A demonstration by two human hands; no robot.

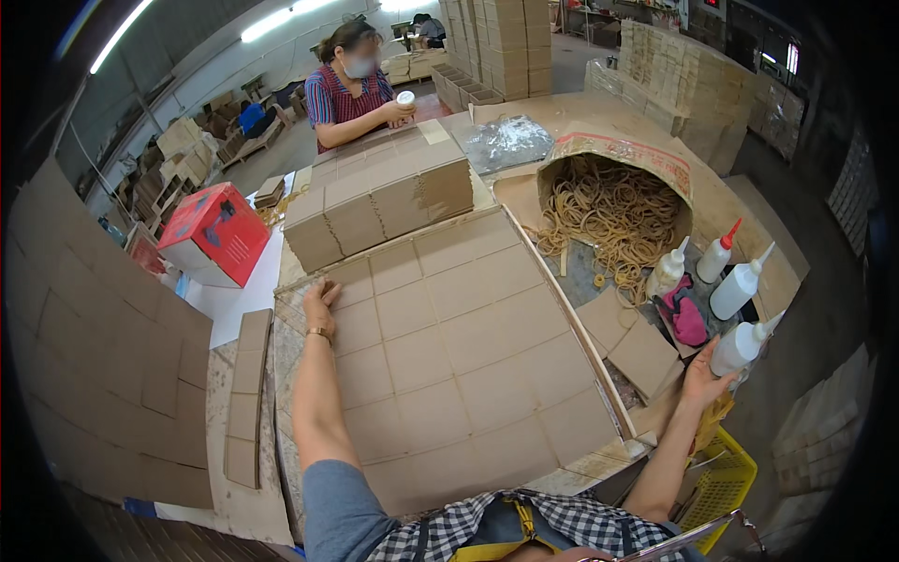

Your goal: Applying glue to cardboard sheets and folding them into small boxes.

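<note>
a: in the head view, what are the hands doing?

b: the left hand [321, 295] is loosely curved, gripping nothing that i can see, resting at the far left of the gridded brown board panel [468, 337], which lies flat on the table [287, 361]. at the right, the right hand [704, 379] curls round a white squeeze bottle [738, 347], nozzle tilted up.

a: how would you do this step well?

b: it looks like fetching or replacing the bottle. i'd grip it low, clear its neighbours, point the nozzle away from the panel and steady that lightly with the left.

a: and the counts?

b: four squeeze bottles at the right, including the held one; one has a red tip [732, 229]. one pink cloth [685, 317], one yellow basket [735, 478], one red box [217, 234], one sack [618, 145] of rubber bands [618, 211], too many to count. one co-worker [351, 98], far side.
</note>
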